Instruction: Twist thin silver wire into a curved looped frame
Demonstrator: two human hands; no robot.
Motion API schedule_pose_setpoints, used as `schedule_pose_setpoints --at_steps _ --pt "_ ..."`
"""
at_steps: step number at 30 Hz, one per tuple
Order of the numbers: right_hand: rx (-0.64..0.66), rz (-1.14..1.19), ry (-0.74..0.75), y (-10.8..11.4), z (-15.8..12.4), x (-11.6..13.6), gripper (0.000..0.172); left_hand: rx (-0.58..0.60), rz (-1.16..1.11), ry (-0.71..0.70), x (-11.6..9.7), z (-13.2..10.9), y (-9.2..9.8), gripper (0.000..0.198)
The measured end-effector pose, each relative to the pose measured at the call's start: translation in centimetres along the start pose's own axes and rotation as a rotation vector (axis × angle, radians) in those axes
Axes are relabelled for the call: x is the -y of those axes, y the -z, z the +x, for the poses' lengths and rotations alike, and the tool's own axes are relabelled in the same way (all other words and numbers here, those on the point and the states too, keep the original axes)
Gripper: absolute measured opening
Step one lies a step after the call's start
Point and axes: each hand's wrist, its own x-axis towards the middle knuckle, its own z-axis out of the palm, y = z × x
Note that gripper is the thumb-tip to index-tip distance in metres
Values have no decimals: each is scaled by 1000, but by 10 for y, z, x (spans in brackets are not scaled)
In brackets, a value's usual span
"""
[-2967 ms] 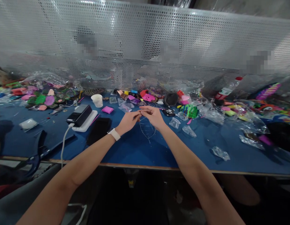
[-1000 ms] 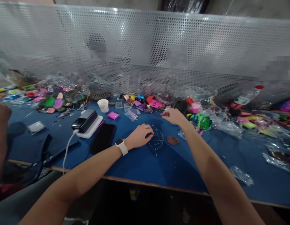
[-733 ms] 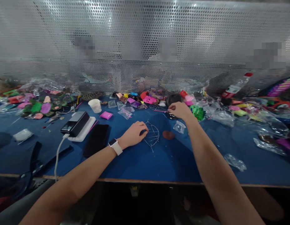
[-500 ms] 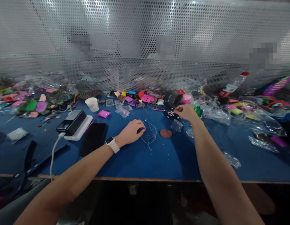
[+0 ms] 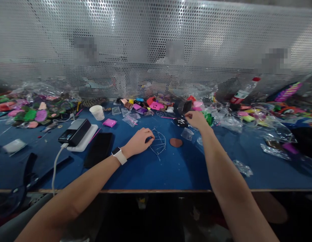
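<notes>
On the blue table, my left hand [image 5: 141,140] lies beside a leaf-shaped outline of thin white lines [image 5: 159,143], its fingers curled in and the thumb near the forefinger. What these fingers hold, if anything, is hidden. A flat brown disc [image 5: 176,143] sits right of the outline. Farther back, my right hand [image 5: 195,119] is closed in a pinch at the right edge of a black piece with white marks [image 5: 180,122]. Whatever is between its fingertips is too small to make out. A small clear bag [image 5: 187,133] lies just in front of that hand.
Left are a black phone [image 5: 99,149], a dark device with a cable [image 5: 74,132], a paper cup [image 5: 97,112] and large scissors [image 5: 30,178]. Coloured clay pieces [image 5: 32,114] and plastic bags [image 5: 229,121] line the back, before a perforated metal screen [image 5: 135,40]. A bottle [image 5: 245,91] leans at right.
The view has shifted slightly, so most things appear a little farther left. My right hand stays pinched by the black piece; my left hand keeps its pose beside the outline.
</notes>
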Motion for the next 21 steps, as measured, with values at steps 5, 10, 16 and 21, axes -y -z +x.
schedule_pose_setpoints --at_steps 5,10,16,21 --pt "32 82 175 1 0 14 35 0 2 0 -1 0 2 18" --pt "63 -183 -70 0 1 1 27 4 11 -2 -2 0 2 18" --pt "124 -208 -173 -3 2 -9 45 -4 1 5 -2 0 4 17" --pt "44 -292 -304 -1 1 -28 40 -9 6 18 -1 0 4 17"
